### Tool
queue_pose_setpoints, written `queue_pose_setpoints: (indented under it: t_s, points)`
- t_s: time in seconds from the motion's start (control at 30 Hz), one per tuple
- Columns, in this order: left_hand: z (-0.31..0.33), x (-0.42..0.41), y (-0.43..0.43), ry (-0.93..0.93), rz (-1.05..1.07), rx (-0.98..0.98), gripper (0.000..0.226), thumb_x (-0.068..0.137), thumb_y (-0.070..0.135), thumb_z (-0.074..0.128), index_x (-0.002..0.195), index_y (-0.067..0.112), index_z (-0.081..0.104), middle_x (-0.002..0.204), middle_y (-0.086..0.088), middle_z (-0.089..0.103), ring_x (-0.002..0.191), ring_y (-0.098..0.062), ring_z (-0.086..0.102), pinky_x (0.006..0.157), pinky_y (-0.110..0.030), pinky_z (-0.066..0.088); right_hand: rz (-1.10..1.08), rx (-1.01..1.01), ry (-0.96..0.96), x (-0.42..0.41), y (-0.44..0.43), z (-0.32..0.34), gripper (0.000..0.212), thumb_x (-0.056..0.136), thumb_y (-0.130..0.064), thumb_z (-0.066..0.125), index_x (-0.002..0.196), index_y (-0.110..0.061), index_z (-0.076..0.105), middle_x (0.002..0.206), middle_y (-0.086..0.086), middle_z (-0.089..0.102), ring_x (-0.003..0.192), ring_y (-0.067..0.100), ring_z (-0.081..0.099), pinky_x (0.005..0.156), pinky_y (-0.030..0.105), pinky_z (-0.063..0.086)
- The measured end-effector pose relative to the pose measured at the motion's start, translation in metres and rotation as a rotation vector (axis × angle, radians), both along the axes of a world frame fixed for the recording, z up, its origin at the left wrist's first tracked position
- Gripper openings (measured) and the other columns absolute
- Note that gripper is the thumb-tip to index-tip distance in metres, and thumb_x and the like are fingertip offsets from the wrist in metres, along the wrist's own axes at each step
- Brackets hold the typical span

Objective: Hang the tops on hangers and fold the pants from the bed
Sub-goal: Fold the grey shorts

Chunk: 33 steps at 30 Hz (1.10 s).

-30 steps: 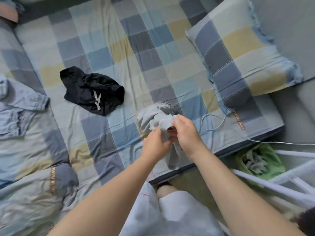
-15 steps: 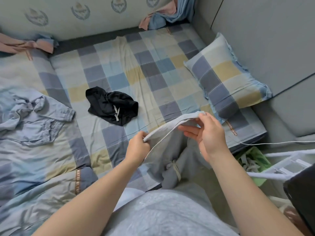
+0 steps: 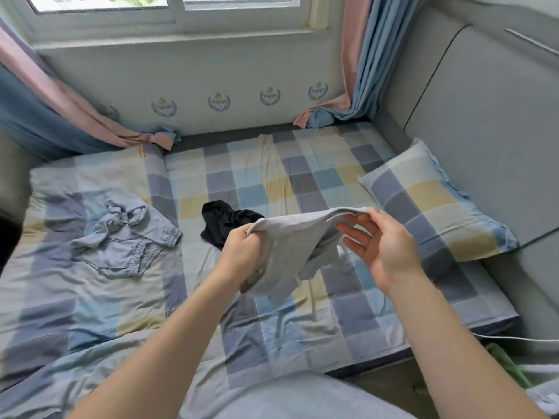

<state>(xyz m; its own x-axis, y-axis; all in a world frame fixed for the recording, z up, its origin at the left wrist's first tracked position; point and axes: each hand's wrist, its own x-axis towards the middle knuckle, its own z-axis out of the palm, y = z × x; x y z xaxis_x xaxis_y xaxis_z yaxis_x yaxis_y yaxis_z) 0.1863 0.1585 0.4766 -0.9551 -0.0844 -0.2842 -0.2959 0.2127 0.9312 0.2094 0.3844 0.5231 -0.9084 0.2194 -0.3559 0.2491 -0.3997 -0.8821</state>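
1. The left hand is clenching one end of the grey pants.
2. The right hand is pinching the other end.
3. They are hanging above the bed's middle.

1. A checked pillow in blue, grey and yellow lies at the right, against a grey padded headboard.
2. A white-framed window runs along the top, above a pale wall with a row of blue emblems.
3. The left curtain and the right curtain are both pink and blue, and their ends are bunched low by the wall.
4. A white cable crosses the lower right, just above a green thing that is only partly seen.
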Motion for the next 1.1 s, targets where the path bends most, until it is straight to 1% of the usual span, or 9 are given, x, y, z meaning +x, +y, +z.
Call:
queue_pose_setpoints:
  t_s: [0.13, 0.27, 0.4, 0.53, 0.63, 0.8, 0.9, 0.97, 1.1]
  points:
    - [0.044, -0.021, 0.022, -0.040, 0.140, 0.240, 0.052, 0.095, 0.006, 0.043, 0.062, 0.027, 0.076, 0.061, 0.005, 0.069, 0.053, -0.007, 0.063, 0.047, -0.016, 0.048, 0.167, 0.056, 0.080, -0.010, 0.015, 0.015, 0.034, 0.109, -0.024, 0.034, 0.103, -0.011, 0.066, 0.117, 0.008, 0.074, 0.111, 0.028, 0.069, 0.097, 0.046, 0.051]
    - [0.077, -0.039, 0.047, -0.034, 0.183, 0.390, 0.051, 0.094, 0.002, 0.043, 0.060, 0.020, 0.075, 0.063, -0.003, 0.071, 0.057, -0.013, 0.068, 0.051, -0.023, 0.053, 0.356, 0.086, 0.106, -0.015, 0.029, 0.010, 0.024, 0.107, -0.017, 0.040, 0.107, -0.010, 0.063, 0.114, 0.009, 0.074, 0.107, 0.029, 0.070, 0.091, 0.043, 0.054]
    - [0.087, -0.046, 0.075, -0.049, 0.222, 0.477, 0.037, 0.098, 0.004, 0.044, 0.076, 0.013, 0.072, 0.063, -0.004, 0.067, 0.059, -0.015, 0.066, 0.056, -0.025, 0.055, 0.505, 0.252, 0.102, -0.016, 0.035, -0.016, 0.013, 0.102, -0.015, 0.055, 0.111, -0.017, 0.063, 0.116, 0.001, 0.074, 0.112, 0.021, 0.068, 0.090, 0.036, 0.054]
    - [0.091, -0.043, 0.100, -0.049, 0.203, 0.550, 0.030, 0.101, 0.006, 0.045, 0.082, 0.007, 0.068, 0.066, -0.006, 0.065, 0.055, -0.015, 0.064, 0.054, -0.027, 0.055, 0.663, 0.356, 0.101, -0.018, 0.045, -0.041, 0.059, 0.079, -0.034, 0.075, 0.133, -0.033, 0.051, 0.131, -0.016, 0.060, 0.120, -0.005, 0.055, 0.093, 0.017, 0.049]
    - [0.094, -0.038, 0.115, -0.050, 0.201, 0.594, 0.022, 0.103, 0.009, 0.046, 0.091, 0.005, 0.064, 0.069, -0.007, 0.066, 0.058, -0.016, 0.066, 0.055, -0.029, 0.057, 0.787, 0.469, 0.057, -0.022, 0.054, -0.057, 0.054, 0.069, -0.049, 0.077, 0.116, -0.053, 0.052, 0.114, -0.037, 0.061, 0.106, -0.023, 0.052, 0.075, 0.002, 0.046]
    - [0.093, -0.029, 0.131, -0.032, 0.239, 0.673, 0.021, 0.105, 0.010, 0.042, 0.096, 0.004, 0.059, 0.075, -0.010, 0.061, 0.059, -0.016, 0.064, 0.055, -0.028, 0.058, 0.809, 0.706, 0.007, -0.028, 0.076, -0.100, 0.010, 0.085, -0.044, 0.070, 0.087, -0.035, 0.064, 0.068, -0.031, 0.066, 0.063, -0.012, 0.059, 0.055, 0.004, 0.039]
    - [0.093, -0.029, 0.137, 0.000, 0.276, 0.717, 0.019, 0.105, 0.010, 0.042, 0.103, 0.002, 0.059, 0.078, -0.012, 0.064, 0.061, -0.017, 0.068, 0.055, -0.029, 0.058, 0.859, 0.784, -0.104, -0.029, 0.100, -0.124, 0.019, 0.091, -0.037, 0.065, 0.076, -0.026, 0.067, 0.060, -0.021, 0.066, 0.055, -0.004, 0.051, 0.050, 0.011, 0.037]
    - [0.094, -0.030, 0.140, 0.021, 0.284, 0.729, 0.021, 0.105, 0.011, 0.042, 0.103, 0.001, 0.060, 0.078, -0.013, 0.068, 0.064, -0.020, 0.071, 0.055, -0.029, 0.058, 0.890, 0.820, -0.131, -0.028, 0.117, -0.135, 0.028, 0.095, -0.033, 0.062, 0.067, -0.035, 0.069, 0.061, -0.019, 0.066, 0.063, -0.002, 0.049, 0.056, 0.016, 0.038]
    - [0.085, -0.035, 0.145, 0.022, 0.242, 0.655, 0.021, 0.106, 0.020, 0.046, 0.108, 0.006, 0.062, 0.090, -0.012, 0.074, 0.080, -0.026, 0.075, 0.066, -0.037, 0.061, 0.789, 0.849, -0.158, -0.039, 0.138, -0.137, 0.043, 0.100, -0.024, 0.057, 0.058, -0.020, 0.048, 0.057, -0.008, 0.050, 0.060, 0.012, 0.044, 0.054, 0.029, 0.031]
